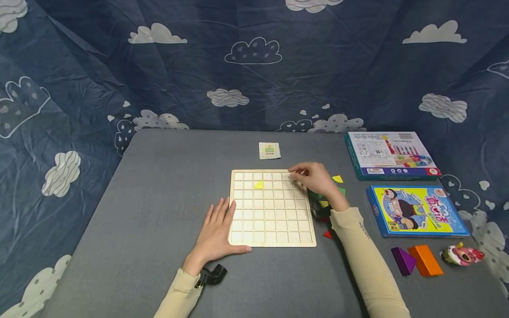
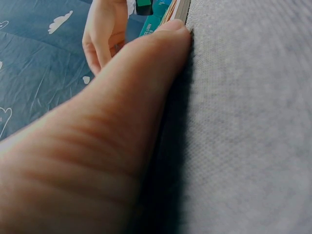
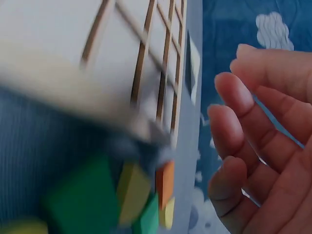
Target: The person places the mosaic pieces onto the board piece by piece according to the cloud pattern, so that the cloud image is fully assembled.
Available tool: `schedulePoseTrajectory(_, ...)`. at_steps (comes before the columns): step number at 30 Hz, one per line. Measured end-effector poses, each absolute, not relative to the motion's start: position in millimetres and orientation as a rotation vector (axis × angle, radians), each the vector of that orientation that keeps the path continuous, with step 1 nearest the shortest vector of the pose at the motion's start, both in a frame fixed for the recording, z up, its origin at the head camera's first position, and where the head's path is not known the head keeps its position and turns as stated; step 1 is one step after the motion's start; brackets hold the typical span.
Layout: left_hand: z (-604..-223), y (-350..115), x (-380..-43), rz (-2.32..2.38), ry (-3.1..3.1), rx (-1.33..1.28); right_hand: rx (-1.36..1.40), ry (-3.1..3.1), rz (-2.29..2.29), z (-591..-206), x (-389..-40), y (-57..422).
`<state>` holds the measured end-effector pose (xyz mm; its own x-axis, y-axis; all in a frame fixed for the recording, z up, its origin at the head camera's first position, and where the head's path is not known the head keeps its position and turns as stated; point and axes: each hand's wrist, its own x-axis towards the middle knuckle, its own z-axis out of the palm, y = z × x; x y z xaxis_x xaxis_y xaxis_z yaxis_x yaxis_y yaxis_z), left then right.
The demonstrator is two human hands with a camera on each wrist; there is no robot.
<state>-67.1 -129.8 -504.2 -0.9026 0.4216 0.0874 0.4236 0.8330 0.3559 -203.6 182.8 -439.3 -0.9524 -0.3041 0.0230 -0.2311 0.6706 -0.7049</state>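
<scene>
A pale wooden grid board (image 1: 272, 238) lies on the grey table, with one yellow piece (image 1: 259, 185) in a cell near its upper left. My left hand (image 1: 214, 229) rests at the board's lower left corner, fingers extended along the left side and thumb by the bottom edge. Over the upper right corner hovers my right hand (image 1: 314, 179). In the right wrist view its fingers (image 3: 229, 129) are loosely bent, and no piece shows between them. Beside the board's right edge lie loose pieces: a green block (image 3: 83, 200), a yellow one (image 3: 132, 192) and an orange one (image 3: 165, 183), partly hidden by the right arm in the head view.
A small pattern card (image 1: 270, 150) lies beyond the board. At the right are a white-and-teal box (image 1: 391, 154), a blue-and-yellow box (image 1: 417, 211), a purple wedge (image 1: 404, 260), an orange block (image 1: 425, 260) and a small figurine (image 1: 461, 255). A red piece (image 1: 328, 234) sits near the right forearm.
</scene>
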Motion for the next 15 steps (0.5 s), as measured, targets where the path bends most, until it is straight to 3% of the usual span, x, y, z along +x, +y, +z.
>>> schedulePoseTrajectory(15, -503, -129, -67, -0.601, -2.997, -0.695, -0.219, 2.895, -1.053, -451, -222, 230)
